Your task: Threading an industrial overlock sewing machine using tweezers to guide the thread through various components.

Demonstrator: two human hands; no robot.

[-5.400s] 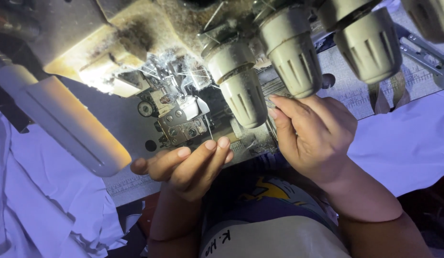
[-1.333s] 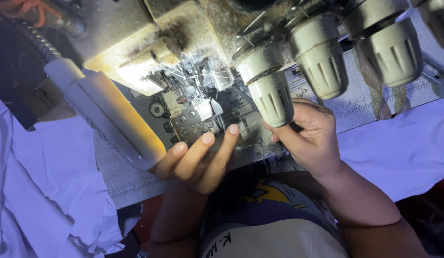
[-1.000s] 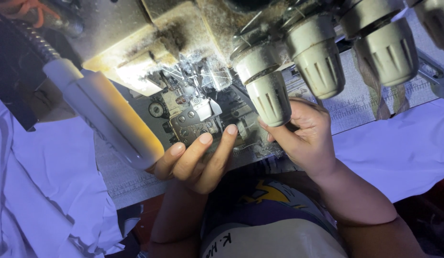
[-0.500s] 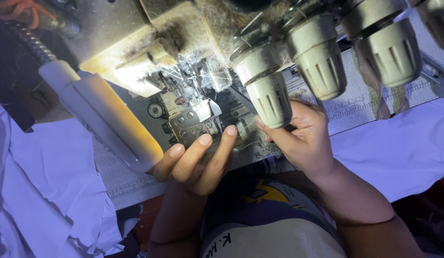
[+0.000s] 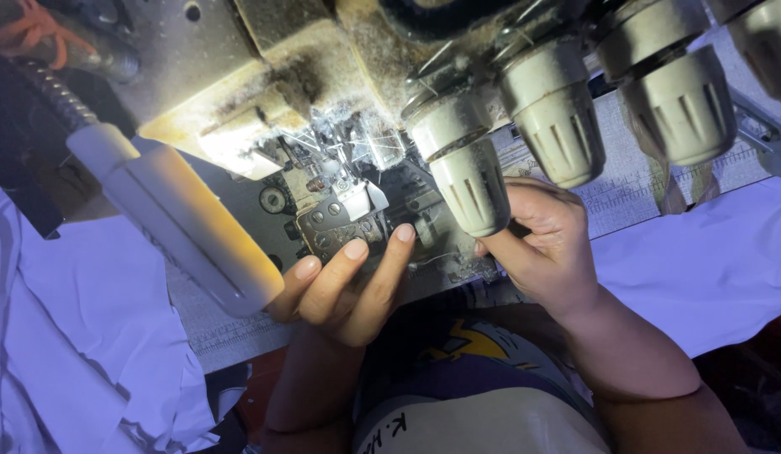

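Needle plate area (image 5: 344, 225): sitting under the lit head of the sewing machine (image 5: 264, 76), at the front edge of the machine bed; this is what my fingers are working at, with fine threads crossing just above it.

Left hand (image 5: 344, 290): I am laying it flat against the front of the machine, fingers spread and extended, two fingertips (image 5: 357, 249) touching the metal plate with its screws. It is pinching nothing; I judge it is steadying or feeling the plate.

Right hand (image 5: 546, 248): I am curling it up behind the nearest tension knob (image 5: 466, 172), thumb and forefinger pressed together as if on something thin. The knob is hiding the tips, so I cannot tell what, if anything, is between them.

Tension knobs: a row of pale ribbed knobs, the next one (image 5: 554, 122) and another (image 5: 676, 97) further right, hanging between the camera and my right hand.

Lamp (image 5: 176, 223): a pale tube slanting from the machine's left side, throwing its light onto the plate, likely so the small parts are showing.

Machine bed (image 5: 643, 189): grey, with ruler markings along its front edge.

White cloth (image 5: 79, 336): lying bunched at the left edge, and more of it (image 5: 701, 261) over the right edge, pushed clear of the plate.
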